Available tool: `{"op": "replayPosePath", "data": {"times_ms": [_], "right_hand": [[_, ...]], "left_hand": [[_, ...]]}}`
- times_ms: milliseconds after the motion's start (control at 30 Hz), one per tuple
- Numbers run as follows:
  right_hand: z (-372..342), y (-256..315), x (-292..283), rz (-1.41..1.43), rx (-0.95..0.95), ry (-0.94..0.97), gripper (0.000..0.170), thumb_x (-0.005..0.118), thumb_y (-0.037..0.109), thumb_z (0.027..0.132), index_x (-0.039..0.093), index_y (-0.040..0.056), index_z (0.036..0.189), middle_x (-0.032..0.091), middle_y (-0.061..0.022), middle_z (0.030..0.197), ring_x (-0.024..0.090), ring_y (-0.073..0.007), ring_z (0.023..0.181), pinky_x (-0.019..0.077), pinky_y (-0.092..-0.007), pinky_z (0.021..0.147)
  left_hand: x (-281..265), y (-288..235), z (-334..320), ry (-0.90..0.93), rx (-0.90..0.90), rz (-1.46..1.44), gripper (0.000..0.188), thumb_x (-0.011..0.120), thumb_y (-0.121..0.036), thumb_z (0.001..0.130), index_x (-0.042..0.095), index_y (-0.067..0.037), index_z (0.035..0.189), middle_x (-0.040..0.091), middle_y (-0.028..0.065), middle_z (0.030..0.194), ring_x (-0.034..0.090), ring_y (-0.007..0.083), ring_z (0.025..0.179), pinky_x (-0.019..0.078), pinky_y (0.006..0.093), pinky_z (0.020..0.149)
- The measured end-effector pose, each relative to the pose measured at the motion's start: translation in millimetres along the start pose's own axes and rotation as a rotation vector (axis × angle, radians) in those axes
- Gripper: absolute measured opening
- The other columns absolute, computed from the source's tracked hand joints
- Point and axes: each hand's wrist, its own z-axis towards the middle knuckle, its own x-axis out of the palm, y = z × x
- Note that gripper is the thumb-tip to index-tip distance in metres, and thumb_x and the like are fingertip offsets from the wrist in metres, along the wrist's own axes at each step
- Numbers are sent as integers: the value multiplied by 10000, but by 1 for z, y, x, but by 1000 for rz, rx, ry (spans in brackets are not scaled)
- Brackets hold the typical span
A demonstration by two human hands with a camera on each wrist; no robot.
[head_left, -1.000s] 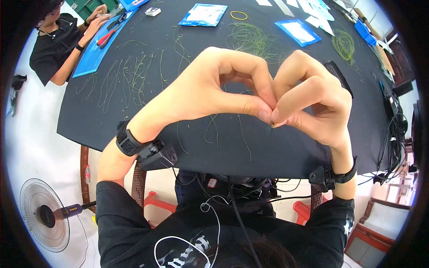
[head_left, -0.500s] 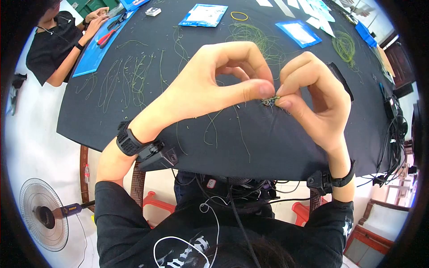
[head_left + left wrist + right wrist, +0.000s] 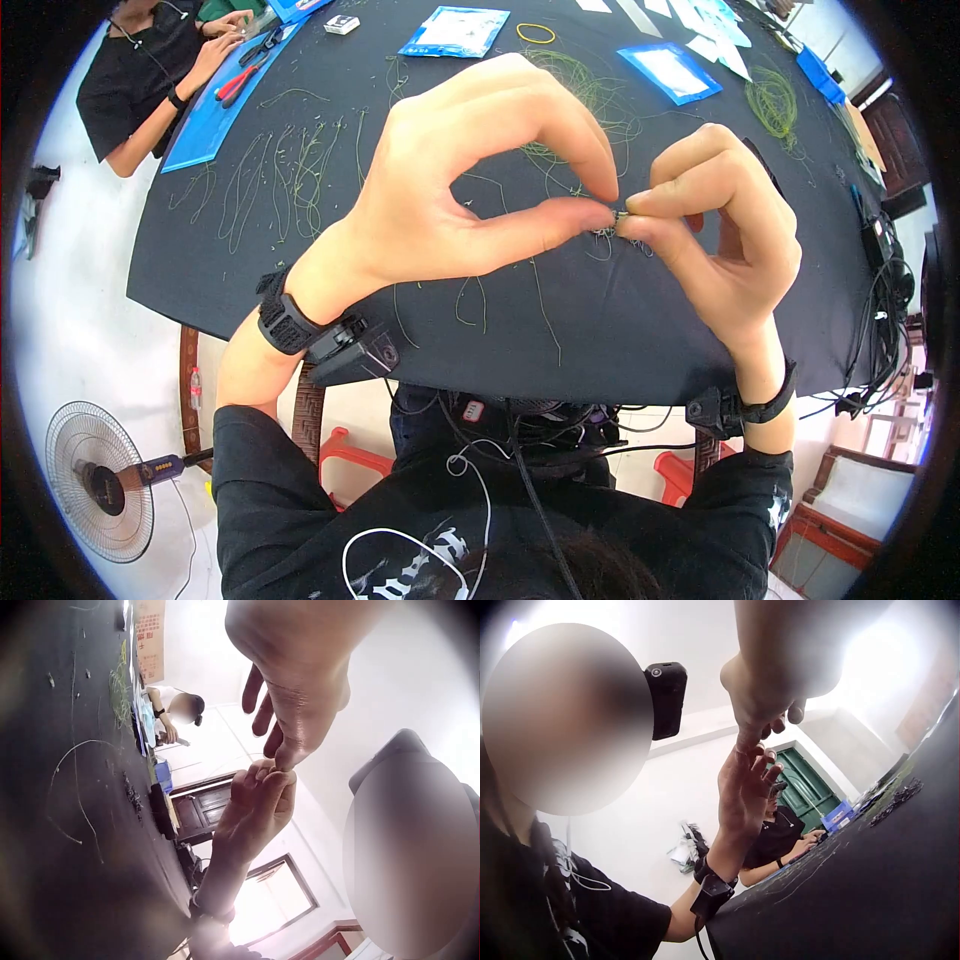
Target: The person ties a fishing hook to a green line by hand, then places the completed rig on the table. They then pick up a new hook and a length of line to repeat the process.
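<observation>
In the head view my right hand [image 3: 735, 225] pinches a tiny greenish piece [image 3: 621, 216] between thumb and fingertips. My left hand [image 3: 465, 175] arches beside it, index finger parted from the thumb, whose tip is at the piece. A small pile of thin dark bits [image 3: 603, 240] shows on the table behind the fingertips, partly hidden. Both wrist views show the hands meeting at the tips: the left hand [image 3: 300, 705] above the right hand [image 3: 251, 810], and the right hand [image 3: 761, 690] above the left hand [image 3: 742, 799]. The piece is too small to make out there.
The black table [image 3: 450, 345] bears loose green threads at left, a coil of green line [image 3: 770, 103], blue-and-white packets [image 3: 455, 32], a yellow ring [image 3: 535, 34] and red-handled pliers [image 3: 238, 85] on a blue sheet. Another person [image 3: 140, 80] sits at the far left.
The hands first met closely at the fingertips, then moved up and slightly apart, uncovering the pile. The left index finger has since lifted from the thumb; the right hand keeps its pinch.
</observation>
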Motion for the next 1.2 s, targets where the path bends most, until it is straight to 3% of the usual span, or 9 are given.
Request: {"op": "replayPosePath", "data": {"times_ms": [167,300,400,533,633,700,833,1033,1200], "right_hand": [[0,0,0,-3,-31,14,194,702,-71,651,597,2,797,552,-74,753,480,-106,631,340,-203,510],[-1,-6,-3,-37,19,-32,152,604,-86,753,556,-4,871,521,-56,833,484,-95,729,358,-188,567],[-3,-23,-14,-113,209,-225,70,529,-23,864,526,-5,931,505,-6,917,473,-64,805,419,-195,711],[-8,-68,-44,-116,465,-557,153,601,176,862,603,35,923,532,22,741,422,-26,602,325,-160,548],[-14,-95,-69,-129,530,-709,185,619,195,849,603,26,922,540,6,737,427,-38,589,339,-171,547],[-19,-106,-79,-137,550,-835,209,625,172,832,580,-15,916,587,-37,809,532,-88,661,438,-217,608],[-22,-113,-84,-135,525,-910,266,612,209,844,563,-29,951,588,-60,803,529,-101,651,433,-220,597],[-22,-116,-92,-500,322,-1104,266,604,203,836,553,-23,966,600,-94,861,565,-148,779,450,-274,723],[-21,-114,-89,-440,372,-1084,269,595,219,837,564,-24,948,605,-104,884,571,-164,810,448,-286,753]], "left_hand": [[2,0,-1,-16,3,-11,146,691,27,667,616,-14,786,644,81,780,585,191,741,444,292,691],[5,1,-2,22,-60,-38,139,693,13,666,617,-22,778,637,67,773,587,184,733,446,284,685],[12,-3,-8,347,-336,-214,86,690,-56,694,625,-67,750,619,33,763,578,181,756,454,294,699],[13,-7,-18,841,-380,-319,71,687,-109,718,637,-74,755,627,22,818,570,203,830,473,322,725],[14,-3,-19,800,-329,-216,69,660,-82,727,635,-69,790,626,24,840,569,214,853,474,328,743],[14,3,-17,691,-341,-92,83,615,-38,745,618,-54,827,626,43,867,564,224,858,468,332,751],[17,4,-14,574,-473,14,181,533,42,718,586,-51,863,604,59,864,560,230,888,458,326,784],[48,2,-5,560,-128,43,399,543,44,642,579,-41,1029,612,37,906,498,242,1054,439,337,863],[66,2,-8,572,-129,113,404,559,29,635,566,9,1039,612,33,906,497,234,1050,443,348,859]]}}
